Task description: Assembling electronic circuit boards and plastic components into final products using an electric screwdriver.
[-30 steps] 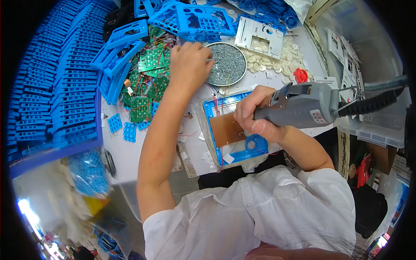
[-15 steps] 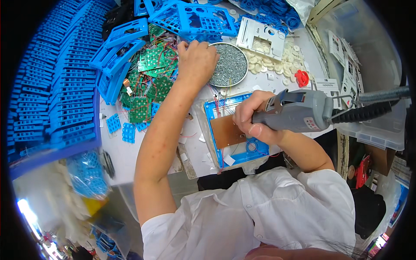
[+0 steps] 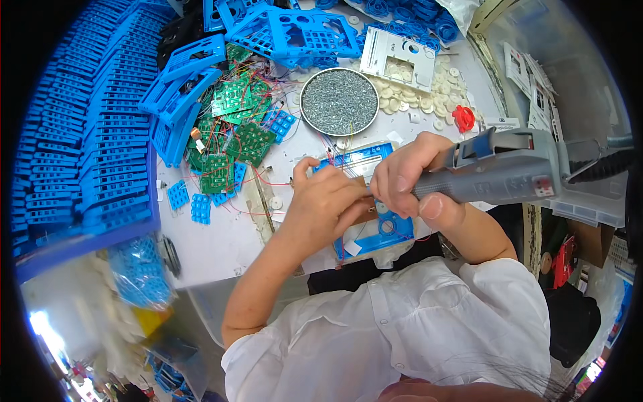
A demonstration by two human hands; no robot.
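My right hand [image 3: 418, 177] is wrapped around a grey electric screwdriver [image 3: 499, 174], held nearly level with its working end pointing left. My left hand [image 3: 325, 208] is closed, its thumb and fingertips pinched together by the screwdriver's front end. Anything between those fingertips is too small or hidden to make out. Both hands are over a blue plastic housing [image 3: 402, 232] lying in front of me. A brown circuit board [image 3: 365, 216] inside it is mostly covered by my left hand. Just beyond the housing stands a round dish of small silver screws [image 3: 339, 100].
Green circuit boards [image 3: 251, 142] with tangled wires lie left of the dish. Blue housings [image 3: 301, 33] pile up behind, with tall stacks [image 3: 114, 134] at far left. White round parts [image 3: 449, 84] and a red part [image 3: 463, 118] lie right. A coiled black cable [image 3: 603, 167] trails from the screwdriver.
My left hand has come back from the screw dish to the housing, its fingers now at the screwdriver's front end. The screwdriver has shifted slightly right and toward me.
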